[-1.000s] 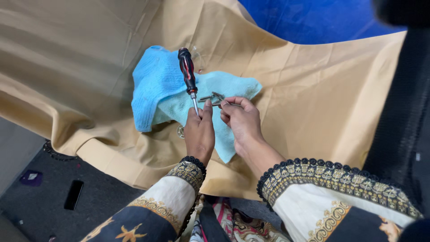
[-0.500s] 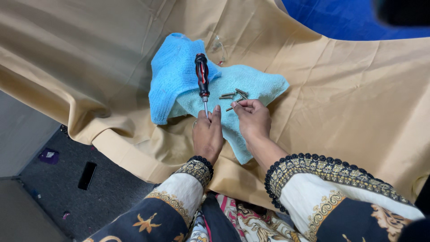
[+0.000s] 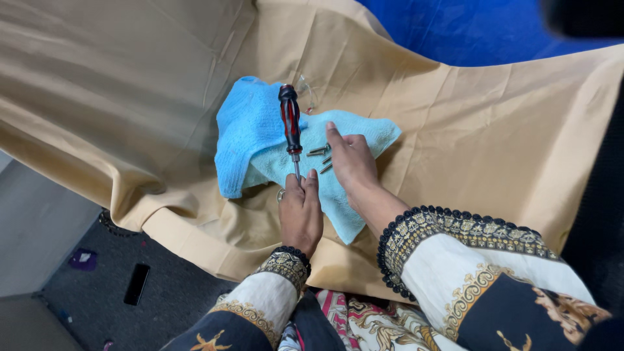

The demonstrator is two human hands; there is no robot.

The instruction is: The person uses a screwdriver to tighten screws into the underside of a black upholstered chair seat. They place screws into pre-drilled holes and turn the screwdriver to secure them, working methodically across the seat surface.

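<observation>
Screwdriver [image 3: 290, 123], red/black handle, stands nearly upright over the light blue cloth [image 3: 250, 130], handle end away from you, shaft running down toward your left hand [image 3: 301, 211]. Left hand is closed round the lower shaft, thumb + forefinger pinching right at the tip; can't tell what the tip sits on, fingers hide it. Right hand [image 3: 352, 159] lies mostly open, palm down on the cloth, fingers stretched toward a few small metal screws [image 3: 320, 153] lying loose just beside the shaft; it grips nothing that shows, though fingertips may be touching one screw, can't tell for sure. Cloth is bunched on a tan fabric sheet [image 3: 130, 97] draped over the work surface; blue backdrop [image 3: 468, 29] behind, dark floor [image 3: 97, 279] lower left w/ a small black object [image 3: 136, 284] on it. For good handling here, my read: keep the left pinch low + firm so the tip doesn't wander, keep the shaft straight, not leaning. Use the right hand to pin the cloth flat so the screws don't roll into folds. Pick one screw at a time w/ fingertips.
</observation>
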